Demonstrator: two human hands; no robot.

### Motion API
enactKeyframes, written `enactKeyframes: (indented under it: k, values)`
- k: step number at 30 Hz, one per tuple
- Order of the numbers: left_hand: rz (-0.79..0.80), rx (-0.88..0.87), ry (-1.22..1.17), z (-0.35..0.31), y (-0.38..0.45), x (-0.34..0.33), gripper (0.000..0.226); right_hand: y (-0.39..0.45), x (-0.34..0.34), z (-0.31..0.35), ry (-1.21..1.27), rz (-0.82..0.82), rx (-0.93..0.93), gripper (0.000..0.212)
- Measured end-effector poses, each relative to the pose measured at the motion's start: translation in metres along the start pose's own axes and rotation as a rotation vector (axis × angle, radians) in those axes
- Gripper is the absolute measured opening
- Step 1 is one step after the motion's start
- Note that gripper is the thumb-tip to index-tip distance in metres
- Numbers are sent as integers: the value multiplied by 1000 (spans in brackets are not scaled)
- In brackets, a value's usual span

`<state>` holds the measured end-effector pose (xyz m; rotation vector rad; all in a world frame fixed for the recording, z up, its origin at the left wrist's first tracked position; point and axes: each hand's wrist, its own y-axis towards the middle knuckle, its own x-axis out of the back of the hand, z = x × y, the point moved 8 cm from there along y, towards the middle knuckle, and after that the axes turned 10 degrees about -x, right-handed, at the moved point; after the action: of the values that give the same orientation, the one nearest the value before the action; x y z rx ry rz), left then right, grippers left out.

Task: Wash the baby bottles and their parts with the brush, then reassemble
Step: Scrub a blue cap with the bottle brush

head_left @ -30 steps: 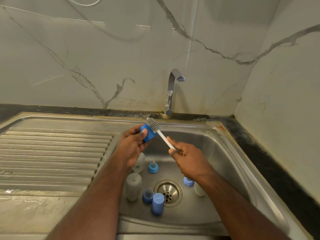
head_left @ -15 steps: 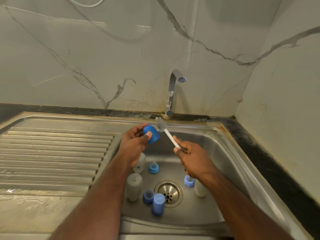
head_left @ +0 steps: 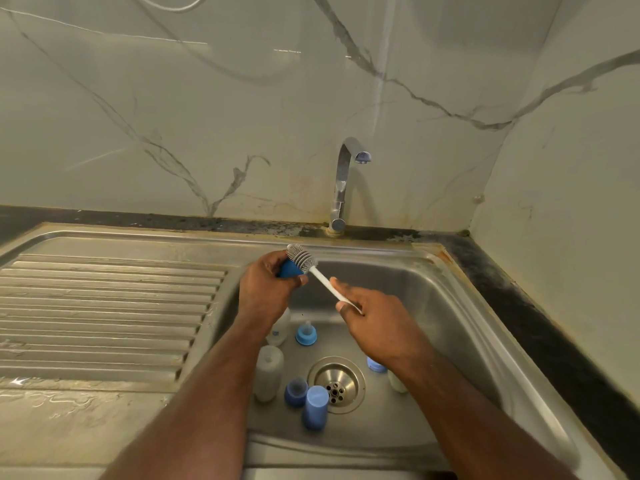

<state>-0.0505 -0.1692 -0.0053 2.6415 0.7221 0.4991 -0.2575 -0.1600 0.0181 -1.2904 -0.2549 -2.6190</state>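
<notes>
My left hand (head_left: 268, 287) grips a blue bottle cap (head_left: 290, 269) above the sink's back left corner. My right hand (head_left: 372, 322) holds the white handle of the bottle brush (head_left: 304, 259), whose grey bristle head lies against the cap. On the sink floor lie two clear bottles (head_left: 268, 372) (head_left: 278, 329), partly hidden by my left arm. A blue collar with a teat (head_left: 306, 335) stands near them. Two blue caps (head_left: 314, 407) (head_left: 296, 392) sit left of the drain. Another blue part (head_left: 375, 364) and a pale bottle (head_left: 397, 382) show under my right wrist.
The steel sink (head_left: 450, 306) has a drain (head_left: 336, 383) at its middle. A chrome tap (head_left: 344, 181) stands at the back with no water running. A ribbed draining board (head_left: 104, 313) lies to the left. A dark counter edge (head_left: 540, 327) and marble walls close off the right.
The brush head moved off to the right of the cap, then came back left onto it. My left hand turned the cap a little. The parts in the sink stayed put.
</notes>
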Motion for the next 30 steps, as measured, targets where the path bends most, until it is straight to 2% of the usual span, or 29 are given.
enactKeyframes:
  k: [3, 7, 11, 15, 18, 24, 27, 30]
  values:
    - [-35, 18, -28, 1, -1, 2, 52, 7, 4, -8, -59, -20, -62, 47]
    - [-18, -9, 53, -1, 0, 1, 53, -1, 3, 1, 31, -14, 3, 47]
    - [-54, 13, -5, -1, -2, 3, 55, 7, 5, -9, -57, -31, -58, 47]
    - [-57, 29, -57, -2, -3, 2, 59, 1, 2, -1, -13, -17, 8, 47]
    - [-49, 31, -94, 0, -3, 1, 61, 7, 5, -9, -86, -28, -48, 47]
    - [-39, 28, -123, 1, -2, -1, 60, 0, 3, 0, 14, -20, 12, 47]
    - [-29, 22, -155, 0, -3, -2, 58, 11, 6, -14, -74, -36, -67, 47]
    - [-2, 16, -134, 0, -3, -5, 50, 12, 8, -19, 91, -29, -73, 46]
